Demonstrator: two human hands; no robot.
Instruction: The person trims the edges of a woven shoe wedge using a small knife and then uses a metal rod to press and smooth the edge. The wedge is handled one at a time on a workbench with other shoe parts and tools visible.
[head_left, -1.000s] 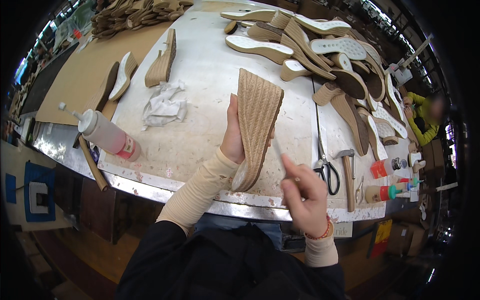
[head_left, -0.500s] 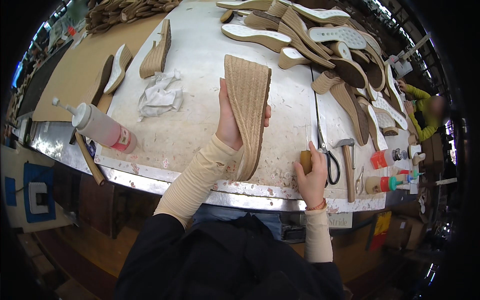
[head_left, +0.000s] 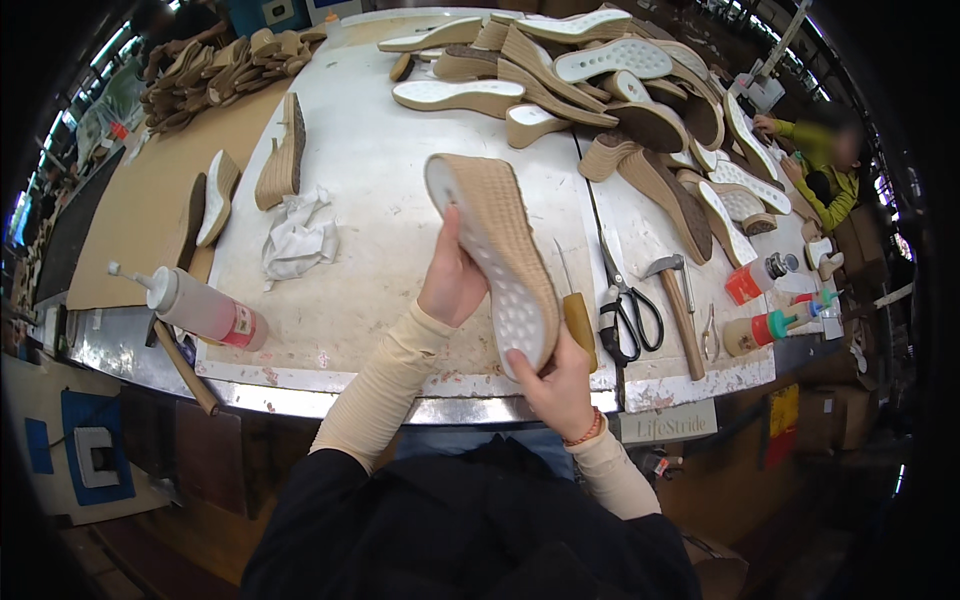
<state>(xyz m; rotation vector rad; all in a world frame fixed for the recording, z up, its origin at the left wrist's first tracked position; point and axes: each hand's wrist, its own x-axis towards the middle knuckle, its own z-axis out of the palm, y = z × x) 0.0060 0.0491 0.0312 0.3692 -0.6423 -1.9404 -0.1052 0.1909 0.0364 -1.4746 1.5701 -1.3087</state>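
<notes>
Between my two hands is a wedge shoe sole with a tan woven-rope side and a white, dimpled top face turned toward me. My left hand grips it at the middle, thumb lying on the white face. Lower down, the toe end is pinched by my right hand, its thumb on the white face and its fingers behind the edge. Just right of the sole lies an awl with a yellowish handle. Beyond it rest black-handled scissors and a hammer with a wooden handle.
A heap of wedge soles covers the far right of the table. Crumpled white cloth and a squeeze bottle are on the left. Small bottles stand at the right edge, near a person in a yellow-green sleeve.
My right hand has left the awl, which now lies on the table, and has taken the sole's lower end. The sole has turned so its white face shows.
</notes>
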